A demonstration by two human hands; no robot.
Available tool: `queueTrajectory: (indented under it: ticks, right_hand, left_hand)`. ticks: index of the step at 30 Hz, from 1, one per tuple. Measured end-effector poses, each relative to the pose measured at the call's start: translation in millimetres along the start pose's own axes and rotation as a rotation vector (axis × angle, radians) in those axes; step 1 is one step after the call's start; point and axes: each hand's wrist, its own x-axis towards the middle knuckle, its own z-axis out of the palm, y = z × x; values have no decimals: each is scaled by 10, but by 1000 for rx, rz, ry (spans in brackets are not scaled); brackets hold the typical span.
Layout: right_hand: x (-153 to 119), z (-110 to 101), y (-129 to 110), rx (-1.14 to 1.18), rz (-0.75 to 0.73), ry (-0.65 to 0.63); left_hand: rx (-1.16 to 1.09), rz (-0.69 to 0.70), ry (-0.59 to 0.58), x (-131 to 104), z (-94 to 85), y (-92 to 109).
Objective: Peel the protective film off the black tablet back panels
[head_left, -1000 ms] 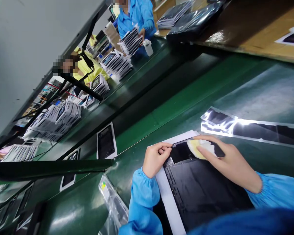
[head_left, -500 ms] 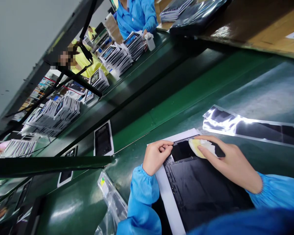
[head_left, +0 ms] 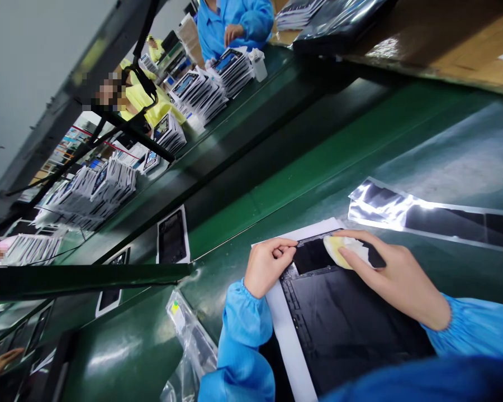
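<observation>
Before me lies a black tablet-like panel (head_left: 352,324) with small parts along its edges, on a white sheet or frame (head_left: 291,346). My right hand (head_left: 389,273) grips a yellow-and-white pad (head_left: 339,251), pressed to the dark window near the panel's far end. Curled at the panel's far left corner is my left hand (head_left: 268,265), its thumb and fingers closed together. Whatever lies between those fingertips is hidden. Blue sleeves cover both forearms.
A shiny film strip (head_left: 436,218) lies beyond my right hand; a clear plastic bag (head_left: 190,340) lies left of my sleeve. A framed panel (head_left: 172,237) lies farther left. Across the green bench, stacks of panels (head_left: 201,92) stand near a person in blue (head_left: 235,22). A dark beam (head_left: 88,282) crosses the left.
My hands and the pad stay nearly in place. The person in blue has lifted a hand away from the white bottle. Another person's hand at lower left has shifted slightly.
</observation>
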Motion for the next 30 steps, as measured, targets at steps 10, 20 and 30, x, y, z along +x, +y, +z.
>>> queueTrajectory:
  ticks: [10, 20, 30]
  right_hand:
    - [0, 15, -10, -47, -90, 8]
    - [-11, 47, 20, -134, -104, 14]
    - [-19, 58, 21, -166, -87, 0]
  left_hand:
    - [107, 75, 6, 0, -19, 28]
    - [272, 144, 33, -60, 18, -5]
    - [389, 154, 27, -94, 46, 2]
